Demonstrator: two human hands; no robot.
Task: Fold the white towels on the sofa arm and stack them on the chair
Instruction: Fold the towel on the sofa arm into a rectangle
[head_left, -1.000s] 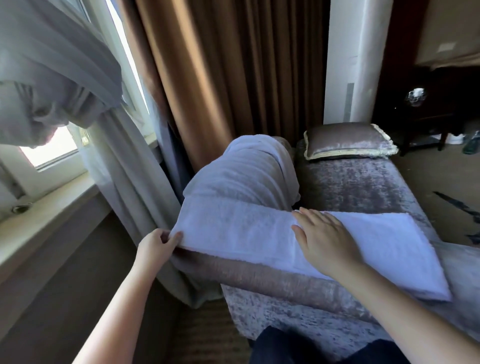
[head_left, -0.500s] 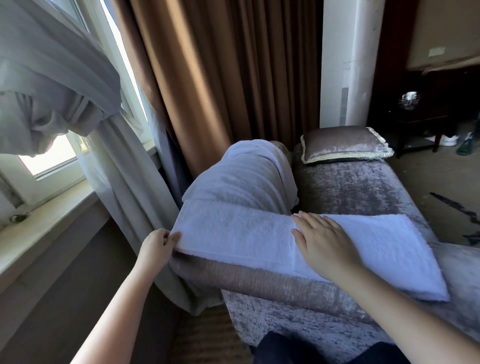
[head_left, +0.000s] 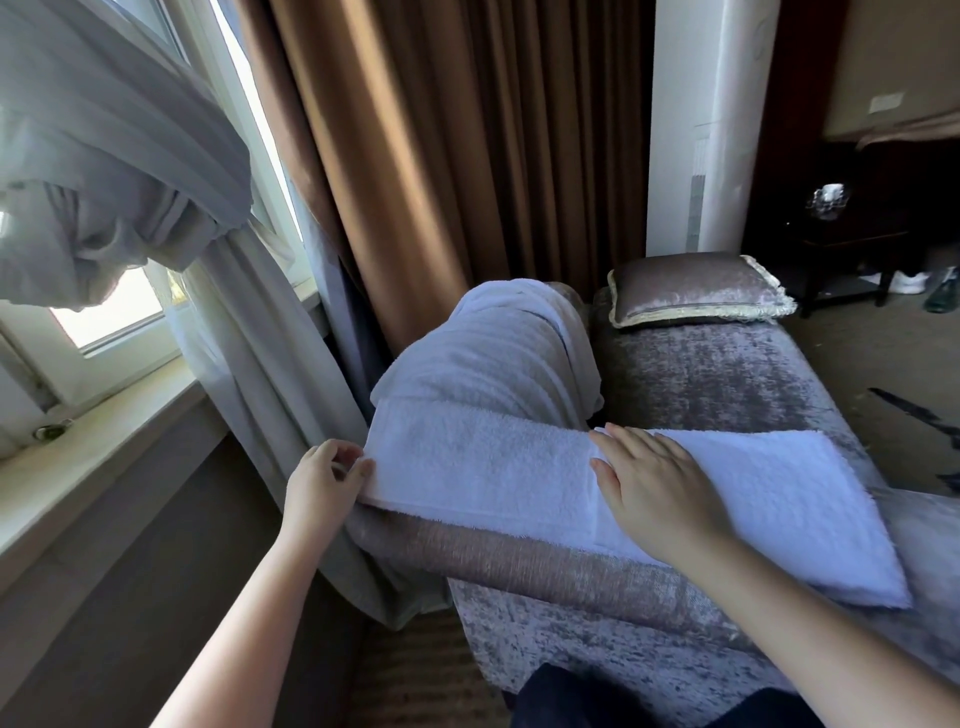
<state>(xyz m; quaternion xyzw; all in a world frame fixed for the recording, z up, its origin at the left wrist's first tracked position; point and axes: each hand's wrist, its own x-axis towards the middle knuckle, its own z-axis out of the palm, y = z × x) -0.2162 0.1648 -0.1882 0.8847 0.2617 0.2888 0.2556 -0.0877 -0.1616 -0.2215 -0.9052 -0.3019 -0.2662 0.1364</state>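
Observation:
A white towel (head_left: 483, 467), folded into a long strip, lies across the padded sofa arm (head_left: 519, 564). My left hand (head_left: 324, 480) pinches the strip's left end between thumb and fingers. My right hand (head_left: 657, 491) lies flat on the strip's middle with straight fingers. Behind the strip, more white towels (head_left: 498, 358) are draped in a heap over the sofa arm.
The grey velvet sofa seat (head_left: 717, 379) runs away from me, with a matching cushion (head_left: 696, 291) at its far end. Brown curtains (head_left: 441, 156) and a grey sheer curtain (head_left: 249, 364) hang on the left by the window sill (head_left: 104, 457). Dark furniture stands at the far right.
The camera has drifted slightly. My left hand's fingers have shifted their pinch on the towel's end. My right hand stays flat on the towel.

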